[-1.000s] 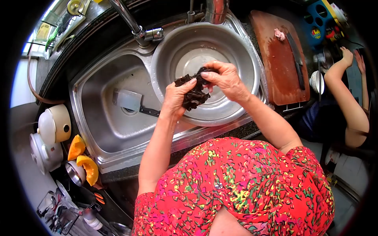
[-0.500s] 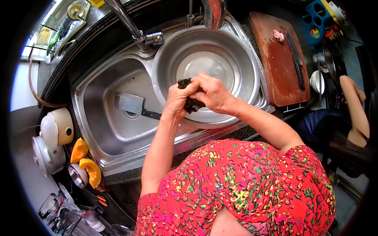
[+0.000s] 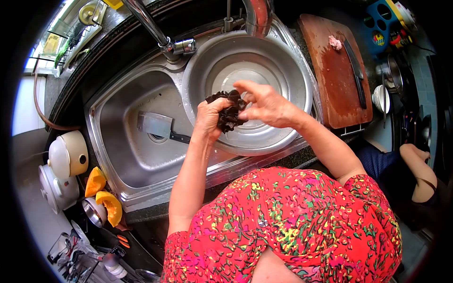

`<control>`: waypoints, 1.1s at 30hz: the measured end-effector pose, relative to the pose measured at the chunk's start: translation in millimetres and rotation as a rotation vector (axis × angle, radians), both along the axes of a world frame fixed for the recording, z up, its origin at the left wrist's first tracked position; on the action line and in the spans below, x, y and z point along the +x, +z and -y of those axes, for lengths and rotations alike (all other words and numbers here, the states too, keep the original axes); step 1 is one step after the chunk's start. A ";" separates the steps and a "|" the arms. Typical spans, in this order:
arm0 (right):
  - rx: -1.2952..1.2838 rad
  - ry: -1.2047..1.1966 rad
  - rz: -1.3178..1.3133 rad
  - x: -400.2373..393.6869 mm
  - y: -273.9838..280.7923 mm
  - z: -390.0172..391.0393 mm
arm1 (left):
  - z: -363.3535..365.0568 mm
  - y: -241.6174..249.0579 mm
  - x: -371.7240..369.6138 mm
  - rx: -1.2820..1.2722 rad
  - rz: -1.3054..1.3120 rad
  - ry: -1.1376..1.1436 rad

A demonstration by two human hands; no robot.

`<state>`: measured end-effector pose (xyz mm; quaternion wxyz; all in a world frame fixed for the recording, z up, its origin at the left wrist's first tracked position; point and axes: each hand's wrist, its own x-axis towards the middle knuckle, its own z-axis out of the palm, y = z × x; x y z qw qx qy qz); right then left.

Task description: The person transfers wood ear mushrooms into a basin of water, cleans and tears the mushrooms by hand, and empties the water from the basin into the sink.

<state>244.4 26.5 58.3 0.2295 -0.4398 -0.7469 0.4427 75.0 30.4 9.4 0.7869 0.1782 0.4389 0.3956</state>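
Clearly, left hand [image 3: 209, 119] gripped clump of dark mushrooms [image 3: 230, 112] over metal basin [image 3: 288, 70] in sink [image 3: 113, 141]. Right hand [image 3: 265, 104] hovered beside clump, fingers spread, holding nothing. Better squeezed low over basin, so drips and loose bits landed inside.

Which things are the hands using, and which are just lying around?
In use:
left hand gripping the dark wood ear mushrooms
right hand, open beside them
steel basin underneath

Lying about:
cleaver in the sink
cutting board with a knife
pumpkin pieces
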 end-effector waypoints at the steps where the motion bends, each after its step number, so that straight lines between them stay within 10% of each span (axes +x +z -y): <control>1: -0.205 -0.062 -0.187 4.7 -1.8 -2.7 | -0.8 -7.5 -2.3 0.007 0.014 -0.021; 13: -0.353 -0.265 -0.460 -4.2 -12.5 -2.1 | 4.6 4.1 2.6 0.021 0.161 -0.125; 18: 0.269 -0.182 -0.131 -13.4 -18.3 -1.5 | 6.4 5.6 4.2 0.055 0.078 -0.109; 23: 0.288 -0.116 -0.186 -15.3 -14.7 -0.1 | 4.5 -0.6 2.5 -0.001 0.108 -0.059; 29: -0.476 -0.185 -0.692 13.5 -1.3 -11.7 | 3.0 -8.2 -2.7 -0.046 0.181 -0.077; 33: -0.557 -0.454 -0.423 47.4 -30.9 -34.3 | 1.7 -0.8 -9.8 -0.072 0.274 -0.014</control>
